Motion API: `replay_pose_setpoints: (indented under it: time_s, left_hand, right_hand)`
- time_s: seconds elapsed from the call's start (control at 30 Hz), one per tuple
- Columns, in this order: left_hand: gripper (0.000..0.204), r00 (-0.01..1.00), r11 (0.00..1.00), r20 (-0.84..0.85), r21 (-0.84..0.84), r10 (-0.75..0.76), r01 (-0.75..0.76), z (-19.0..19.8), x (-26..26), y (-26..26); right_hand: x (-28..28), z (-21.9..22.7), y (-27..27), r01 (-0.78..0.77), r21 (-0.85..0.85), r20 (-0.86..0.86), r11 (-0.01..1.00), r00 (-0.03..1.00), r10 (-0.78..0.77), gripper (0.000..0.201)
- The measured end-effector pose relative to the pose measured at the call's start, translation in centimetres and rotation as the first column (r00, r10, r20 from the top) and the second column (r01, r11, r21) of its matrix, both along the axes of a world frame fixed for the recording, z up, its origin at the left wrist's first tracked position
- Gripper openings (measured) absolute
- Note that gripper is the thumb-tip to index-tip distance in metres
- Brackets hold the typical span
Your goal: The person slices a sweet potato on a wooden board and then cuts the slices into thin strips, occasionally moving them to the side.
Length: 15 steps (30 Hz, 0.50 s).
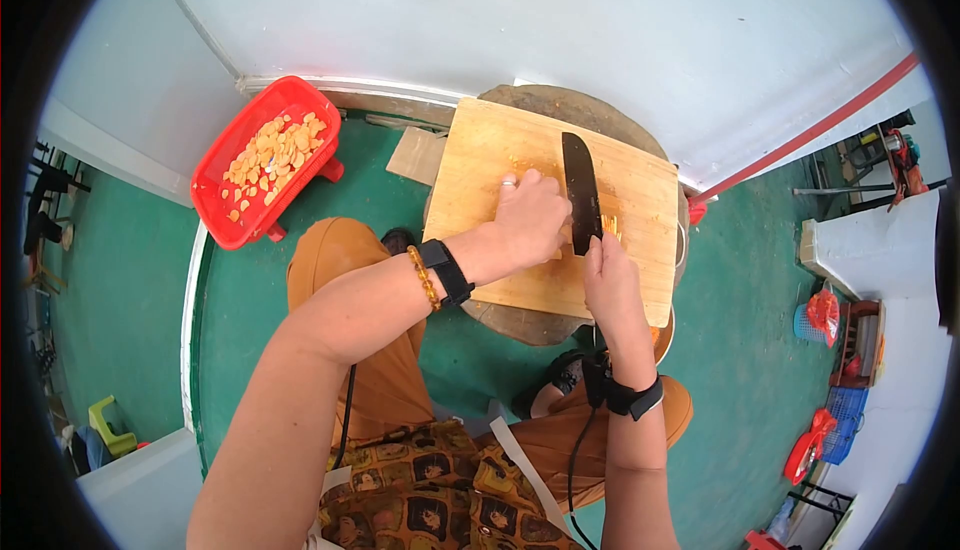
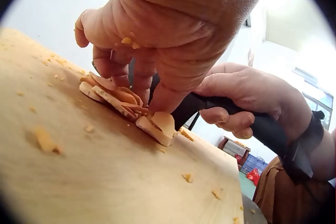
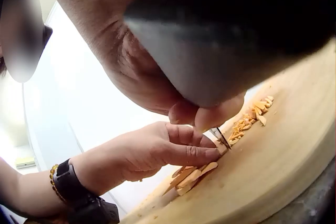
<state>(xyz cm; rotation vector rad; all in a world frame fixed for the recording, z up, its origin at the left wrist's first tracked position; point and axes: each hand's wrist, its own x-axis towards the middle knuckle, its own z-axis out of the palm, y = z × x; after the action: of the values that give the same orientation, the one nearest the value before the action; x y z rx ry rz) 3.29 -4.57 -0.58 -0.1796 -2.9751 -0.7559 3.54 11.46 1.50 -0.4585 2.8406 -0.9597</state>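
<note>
A wooden cutting board (image 1: pixel 490 145) lies in front of the person. Bent fingers of the left hand (image 1: pixel 533 215) hold a small stack of thin orange slices (image 2: pixel 118 98) against it. The right hand (image 1: pixel 613 282) grips the handle of a dark broad-bladed knife (image 1: pixel 580 185), its blade upright beside the left fingertips. In the right wrist view, slices (image 3: pixel 191 178) lie under the left hand (image 3: pixel 149 150), while cut strips (image 3: pixel 244 125) lie on the blade's other side. The right palm and handle hide much of the blade there.
The board rests on a round wooden stump (image 1: pixel 615 118). On the floor at the left stands a red basin (image 1: pixel 215 218) with many orange slices. A pale wall (image 1: pixel 480 10) rises behind. The person's knees flank the stump, and baskets stand far right.
</note>
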Motion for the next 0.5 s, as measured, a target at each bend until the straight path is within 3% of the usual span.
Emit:
replay_pose_setpoints:
  time_s: [0.17,0.37,0.5]
  left_hand:
    - [0.012,1.0,1.0,0.012,-0.031,-0.004,0.004,-0.1,0.0,0.1]
    - [0.012,1.0,1.0,-0.024,-0.012,-0.007,0.007,-0.5,-0.1,0.3]
    - [0.012,1.0,1.0,-0.003,-0.012,-0.015,0.015,-0.4,-0.1,0.2]
  right_hand:
    - [0.4,2.4,-0.3,0.078,-0.057,0.093,0.995,0.993,-0.073,0.022]
    - [-0.3,-1.0,0.5,-0.009,-0.018,0.009,1.0,1.0,0.01,0.025]
    - [-0.1,0.5,0.3,0.033,-0.038,0.049,0.999,0.998,-0.031,0.024]
